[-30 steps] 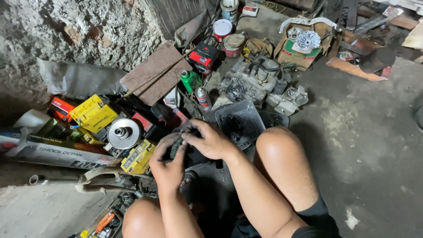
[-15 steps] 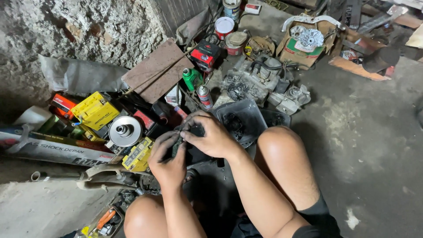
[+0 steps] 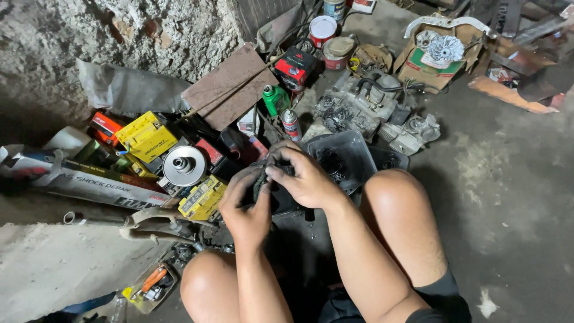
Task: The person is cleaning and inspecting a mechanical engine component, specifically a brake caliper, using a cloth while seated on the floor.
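I crouch on a concrete floor with both knees in view. My left hand [image 3: 246, 203] and my right hand [image 3: 305, 176] are closed together around a small dark greasy part [image 3: 263, 182] held in front of my knees. The part is mostly hidden by my fingers, so its shape is unclear. Just beyond my hands stands a dark plastic tray [image 3: 353, 149] with small black pieces in it. A round silver metal pulley [image 3: 184, 165] lies to the left of my left hand.
Yellow boxes [image 3: 146, 136], a long printed carton [image 3: 89, 182], a green bottle [image 3: 275, 98], a spray can [image 3: 291, 124], tins [image 3: 323, 30] and an engine block [image 3: 359, 104] crowd the floor ahead. A rough stone wall [image 3: 119, 36] stands at left. A cardboard box [image 3: 439, 57] holds metal parts.
Both hands have stayed together on the dark part, with the fingers shifting slightly around it. The view has moved a little; nothing else has moved.
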